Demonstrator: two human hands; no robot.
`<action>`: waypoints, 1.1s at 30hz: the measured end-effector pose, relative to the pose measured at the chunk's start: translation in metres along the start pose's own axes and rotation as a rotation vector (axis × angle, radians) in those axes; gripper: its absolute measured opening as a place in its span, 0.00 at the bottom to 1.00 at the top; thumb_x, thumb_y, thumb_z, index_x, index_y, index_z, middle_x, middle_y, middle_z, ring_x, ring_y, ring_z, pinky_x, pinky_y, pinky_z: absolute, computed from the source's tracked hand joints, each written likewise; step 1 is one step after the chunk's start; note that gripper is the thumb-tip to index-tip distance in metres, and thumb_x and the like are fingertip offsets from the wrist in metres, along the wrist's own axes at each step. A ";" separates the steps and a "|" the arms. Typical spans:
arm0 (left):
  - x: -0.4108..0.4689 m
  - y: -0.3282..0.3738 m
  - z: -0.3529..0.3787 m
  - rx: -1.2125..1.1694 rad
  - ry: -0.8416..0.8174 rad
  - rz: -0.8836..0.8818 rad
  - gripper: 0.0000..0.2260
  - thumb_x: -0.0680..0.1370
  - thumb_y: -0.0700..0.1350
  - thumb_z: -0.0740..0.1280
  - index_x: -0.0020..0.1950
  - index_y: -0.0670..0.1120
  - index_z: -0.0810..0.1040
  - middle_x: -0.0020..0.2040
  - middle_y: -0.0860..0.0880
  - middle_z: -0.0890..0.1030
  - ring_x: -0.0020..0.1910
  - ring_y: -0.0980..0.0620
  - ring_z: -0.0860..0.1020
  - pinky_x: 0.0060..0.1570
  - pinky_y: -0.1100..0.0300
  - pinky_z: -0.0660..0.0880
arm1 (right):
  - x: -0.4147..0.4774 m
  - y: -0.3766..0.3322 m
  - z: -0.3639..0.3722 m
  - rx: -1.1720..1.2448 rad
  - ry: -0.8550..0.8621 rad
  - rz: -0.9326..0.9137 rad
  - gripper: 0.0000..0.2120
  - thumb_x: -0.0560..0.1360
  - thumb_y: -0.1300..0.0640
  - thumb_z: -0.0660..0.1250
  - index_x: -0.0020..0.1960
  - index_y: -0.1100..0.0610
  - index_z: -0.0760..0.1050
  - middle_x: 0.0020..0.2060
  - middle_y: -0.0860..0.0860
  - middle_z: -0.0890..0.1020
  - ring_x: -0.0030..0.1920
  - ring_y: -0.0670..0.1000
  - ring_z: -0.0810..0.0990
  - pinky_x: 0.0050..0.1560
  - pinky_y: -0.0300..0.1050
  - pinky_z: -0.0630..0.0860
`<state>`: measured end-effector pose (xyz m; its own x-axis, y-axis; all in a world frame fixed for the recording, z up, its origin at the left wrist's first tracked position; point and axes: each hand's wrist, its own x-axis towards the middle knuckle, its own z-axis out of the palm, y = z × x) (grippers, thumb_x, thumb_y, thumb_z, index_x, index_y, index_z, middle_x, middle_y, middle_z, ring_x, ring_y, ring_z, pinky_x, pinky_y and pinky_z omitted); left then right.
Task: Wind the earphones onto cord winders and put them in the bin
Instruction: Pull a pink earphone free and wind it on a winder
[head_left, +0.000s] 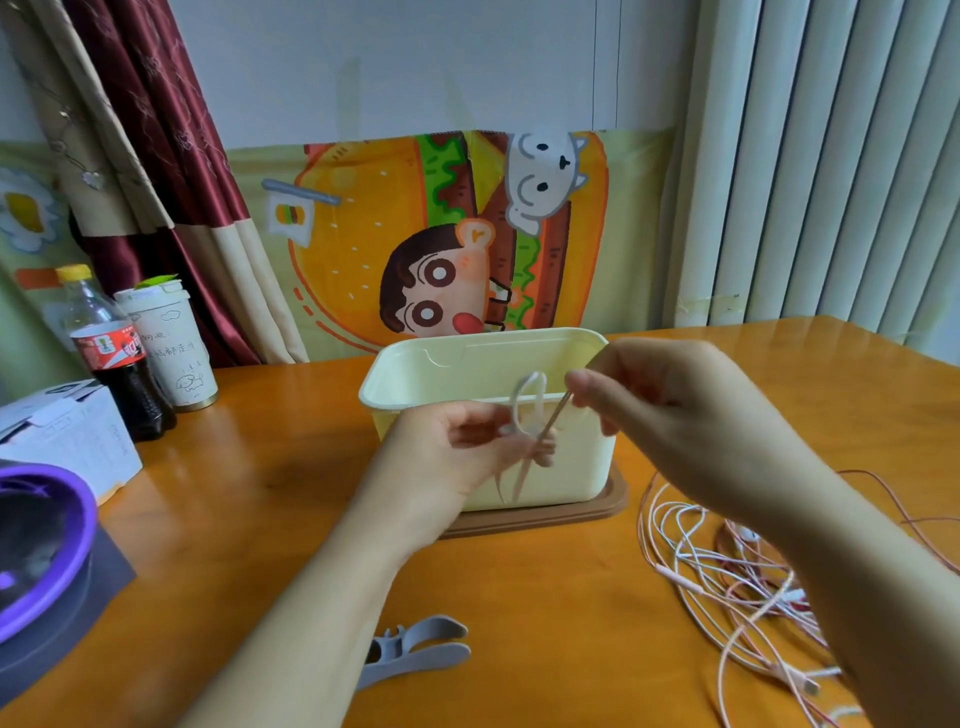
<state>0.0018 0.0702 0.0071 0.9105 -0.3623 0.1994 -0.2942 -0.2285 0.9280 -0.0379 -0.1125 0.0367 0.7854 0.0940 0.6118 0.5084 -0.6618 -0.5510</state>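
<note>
— Cord?
— Pink cord (540, 441), held up just in front of bin (415, 364), above counter (519, 597). Slants from right hand (670, 415) down through left hand (452, 447); tail hanging below.
— Fingers?
— Right fingers (582, 384) pinching upper end of cord. Left fingers (540, 452) curled round pale winder (527, 395) and cord together. Winder loop sticking up above the hand.
— Step?
— Winding, by the look of it, and early. No turns made out on winder, though blurred there.
— Next move?
— Probably calls for cord kept taut by right hand and carried round winder, left hand holding firm. Slack likely to slip off.
— Containers?
— Bin open, standing on brown base (615, 506), maybe its lid. Inner walls bare where seen. Floor hidden by near wall and hands, so contents not to be told.
— Left to do?
— Tangle (727, 582) of white and pink cords on counter, right of bin. Grey spare winder (415, 649) lying near front edge, apart from all. Nothing seen binned yet.
</note>
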 end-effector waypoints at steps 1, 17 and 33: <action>-0.001 0.001 0.003 0.019 -0.035 0.007 0.16 0.68 0.53 0.72 0.52 0.49 0.84 0.46 0.53 0.86 0.51 0.57 0.83 0.58 0.61 0.75 | 0.001 0.003 -0.001 0.014 0.016 0.016 0.12 0.74 0.45 0.64 0.36 0.50 0.77 0.26 0.45 0.78 0.30 0.41 0.74 0.30 0.31 0.68; -0.004 0.012 0.005 -0.390 -0.037 0.092 0.18 0.68 0.47 0.73 0.55 0.44 0.82 0.53 0.47 0.85 0.54 0.55 0.82 0.53 0.65 0.76 | -0.005 0.029 0.037 0.402 -0.090 0.306 0.24 0.71 0.38 0.66 0.35 0.61 0.77 0.25 0.51 0.71 0.29 0.51 0.65 0.32 0.46 0.61; 0.001 0.001 0.006 -0.306 0.319 0.035 0.08 0.76 0.42 0.70 0.39 0.52 0.83 0.37 0.58 0.85 0.39 0.68 0.81 0.40 0.78 0.71 | -0.014 0.010 0.039 -0.268 -0.513 0.092 0.14 0.80 0.52 0.58 0.51 0.57 0.80 0.36 0.53 0.80 0.38 0.53 0.76 0.45 0.54 0.77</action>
<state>0.0003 0.0641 0.0061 0.9597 -0.0567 0.2754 -0.2710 0.0744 0.9597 -0.0298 -0.0913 0.0003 0.9266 0.3309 0.1789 0.3754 -0.8430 -0.3853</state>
